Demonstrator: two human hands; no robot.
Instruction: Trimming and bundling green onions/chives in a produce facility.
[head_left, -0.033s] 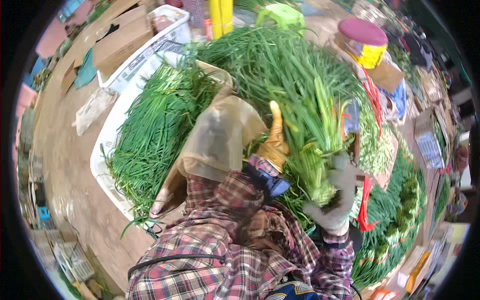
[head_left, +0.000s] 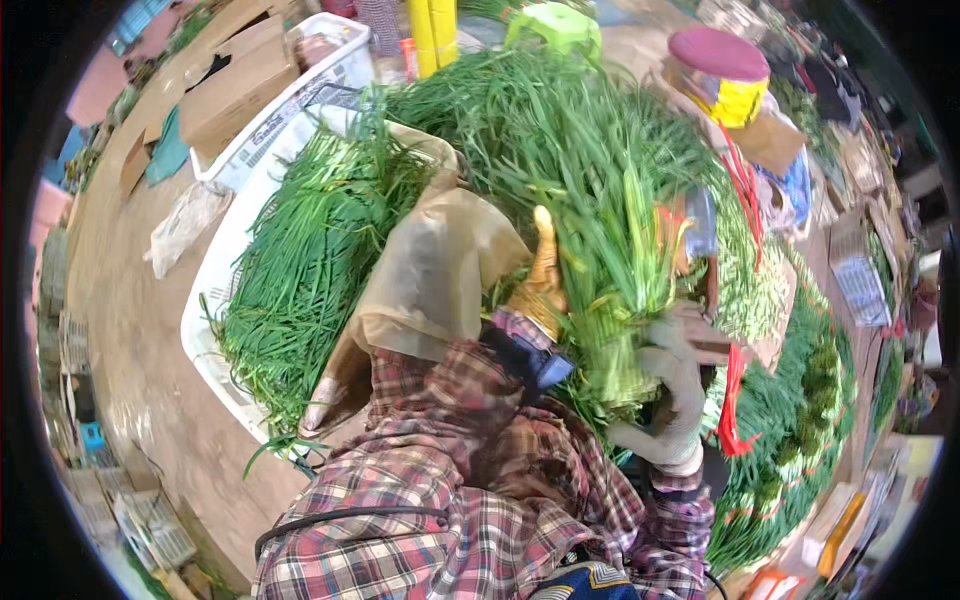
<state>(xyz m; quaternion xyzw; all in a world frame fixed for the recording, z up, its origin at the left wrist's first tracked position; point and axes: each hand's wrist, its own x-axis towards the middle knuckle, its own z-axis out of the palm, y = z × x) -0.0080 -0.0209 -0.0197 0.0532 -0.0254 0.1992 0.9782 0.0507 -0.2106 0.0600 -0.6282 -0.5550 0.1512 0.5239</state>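
Note:
My left hand [head_left: 540, 285], in an orange-brown glove, holds a loose bunch of garlic chives [head_left: 610, 350] from its left side. Its thumb points up along the leaves, while the fingers are hidden by the greens. The pale stem ends of the bunch face me, and its long leaves reach away into a big heap of chives [head_left: 560, 110]. Against the right side of those stem ends rests my right hand [head_left: 675, 390], grey-gloved, curved, with thumb and fingers apart.
To the left stands a white crate [head_left: 205, 345] filled with chives. A cleaver-like blade [head_left: 702, 225] and red ties [head_left: 735, 415] lie right of the bunch. Tied bundles [head_left: 780, 480] spread at lower right. Beyond are a green stool [head_left: 553, 28] and a maroon-topped tub [head_left: 718, 55].
The stem ends of the bunch have shifted a little left and look more gathered. My right hand's fingers have come up along the stems; my left hand has hardly moved.

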